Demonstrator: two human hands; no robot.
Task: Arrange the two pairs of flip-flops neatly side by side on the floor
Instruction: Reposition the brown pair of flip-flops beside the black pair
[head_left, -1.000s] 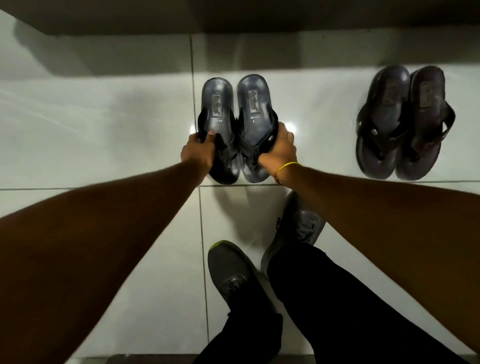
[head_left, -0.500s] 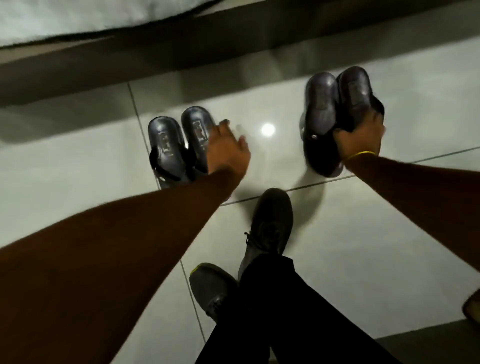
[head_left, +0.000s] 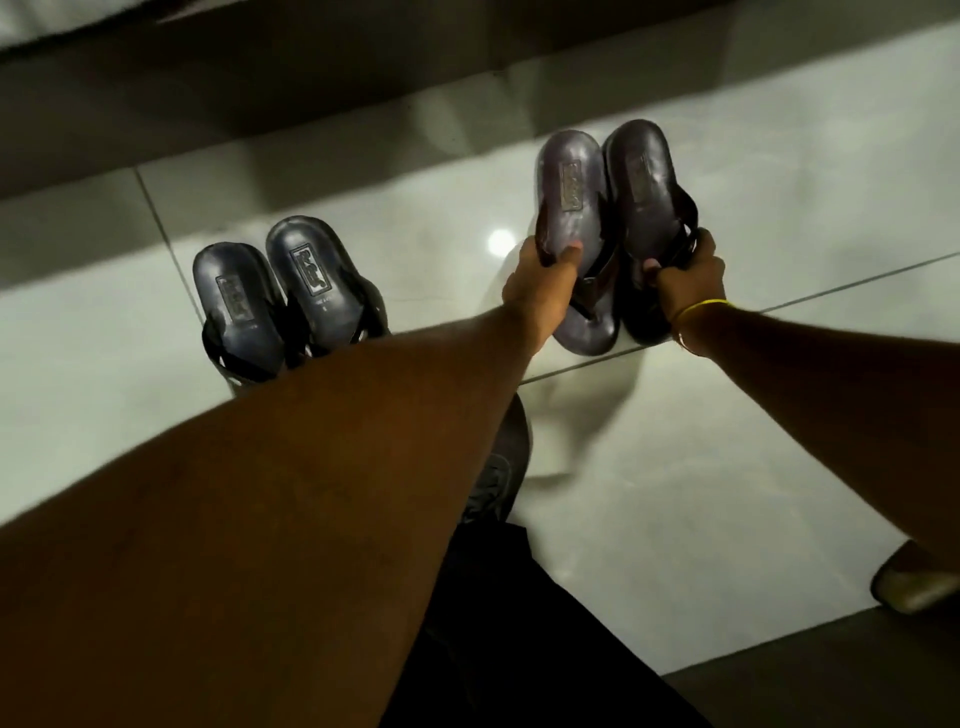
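Note:
Two pairs of dark flip-flops are on the glossy white tile floor. The bluish pair (head_left: 280, 296) lies side by side at centre left, its toe ends hidden under my left forearm. The brownish pair (head_left: 608, 208) is at upper right, heels pointing away from me. My left hand (head_left: 540, 283) grips the left edge of the left brown flip-flop (head_left: 569, 192). My right hand (head_left: 685, 278), with a yellow band at the wrist, grips the strap side of the right brown flip-flop (head_left: 644, 182).
A dark skirting or furniture base (head_left: 311, 93) runs along the far side of the floor. My dark trouser leg (head_left: 519, 623) and a grey shoe (head_left: 498, 467) are below the hands. A tan object (head_left: 914, 582) pokes in at the right edge.
Both hands left the bluish pair, which now lies untouched at left. My right hand reached the brown pair first; my left hand has now crossed over and gripped its left flip-flop.

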